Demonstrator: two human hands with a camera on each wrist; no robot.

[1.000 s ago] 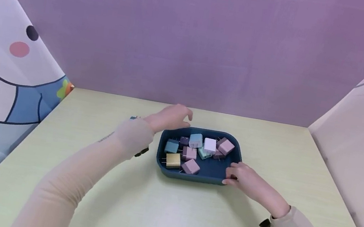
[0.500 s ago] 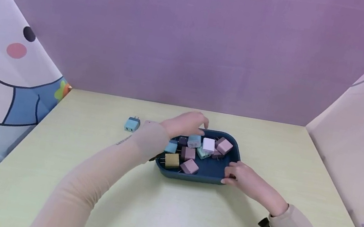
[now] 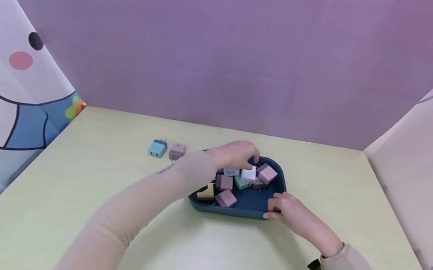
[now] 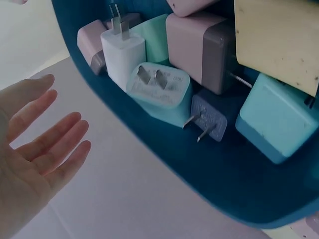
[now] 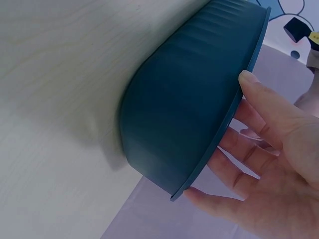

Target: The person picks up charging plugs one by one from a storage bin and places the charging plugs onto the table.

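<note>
A dark blue plastic basin on the table holds several charger plugs, among them a white charger, a light blue charger, a small dark charger and a yellow charger. Above the basin's far rim hovers my left hand, close to the white charger in the head view. Its fingers are spread and hold nothing, as the left wrist view shows. My right hand grips the basin's rim at the near right corner, thumb on the outer wall and fingers over the edge. My left forearm hides the basin's left end.
On the table, left of the basin, lie a blue charger and a mauve charger. A purple backdrop rises behind the table's far edge, with printed cloth panels at both sides.
My left hand has moved right along the basin's far rim, uncovering the two chargers on the table. The right hand stays on the rim.
</note>
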